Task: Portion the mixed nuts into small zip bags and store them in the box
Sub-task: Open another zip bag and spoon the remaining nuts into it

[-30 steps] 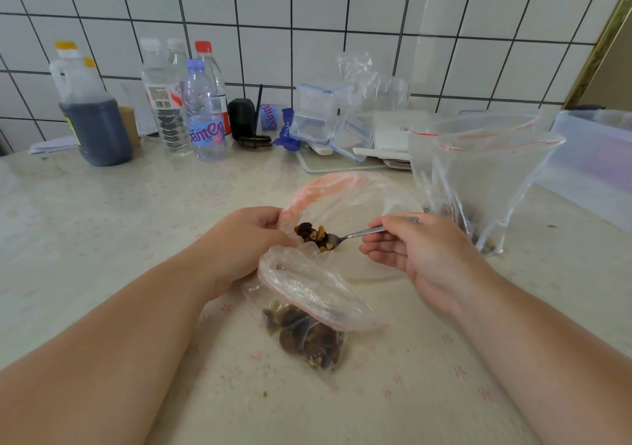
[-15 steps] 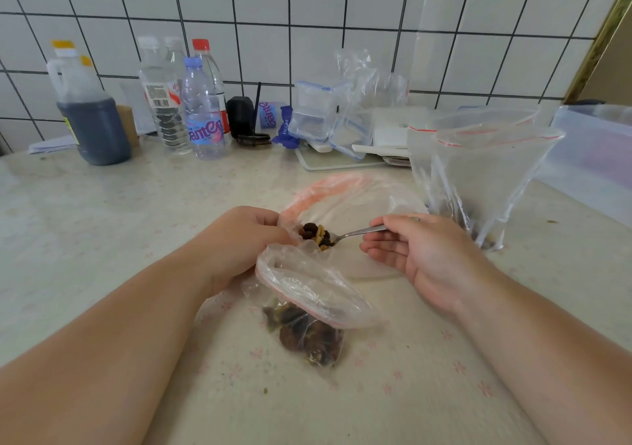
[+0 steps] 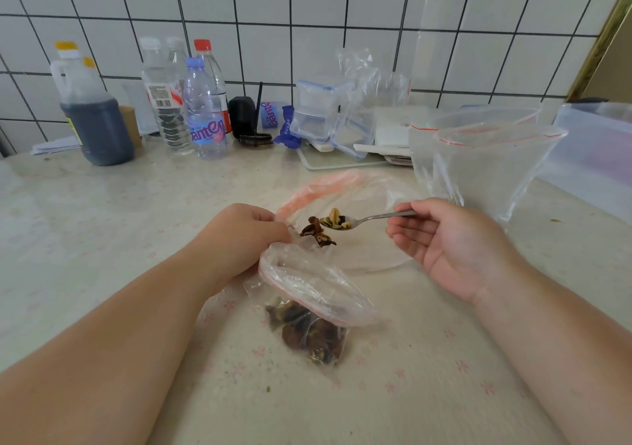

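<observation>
Presently the right hand pinches the spoon, its handle lying left-right and its loaded bowl just beyond the mouth of the small zip bag, whose far-left rim the left hand grips, nearer.

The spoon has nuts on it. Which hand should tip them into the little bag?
The right hand, probably. It already grips the spoon, loaded with nuts, just above the small bag. The left hand is busy holding the bag's mouth open.
</observation>
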### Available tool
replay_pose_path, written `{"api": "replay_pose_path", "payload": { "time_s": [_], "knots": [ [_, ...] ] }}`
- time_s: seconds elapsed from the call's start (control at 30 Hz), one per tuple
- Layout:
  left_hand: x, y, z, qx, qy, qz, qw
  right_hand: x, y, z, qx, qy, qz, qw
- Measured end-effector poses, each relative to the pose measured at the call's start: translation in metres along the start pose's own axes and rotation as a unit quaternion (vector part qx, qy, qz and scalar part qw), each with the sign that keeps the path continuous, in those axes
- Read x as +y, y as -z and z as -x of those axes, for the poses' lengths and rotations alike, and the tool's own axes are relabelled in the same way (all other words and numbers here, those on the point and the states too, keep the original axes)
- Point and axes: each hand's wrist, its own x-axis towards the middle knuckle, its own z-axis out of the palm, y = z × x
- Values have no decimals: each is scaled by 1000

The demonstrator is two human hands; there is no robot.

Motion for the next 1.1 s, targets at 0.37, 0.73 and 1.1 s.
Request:
{"api": "replay_pose_path", "payload": {
  "time_s": [0.37, 0.73, 1.1],
  "knots": [
    [-10, -2, -10, 41, -65, -40, 996, -9, -5, 23, -163, 85, 159, 970],
    [-8, 0, -13, 42, -12, -60, 997, -8, 1, 24, -201, 247, 202, 926],
    [-6, -3, -11, 63, -42, -79, 994, 7, 0, 6, 64, 204, 305, 928]
  ]
}}
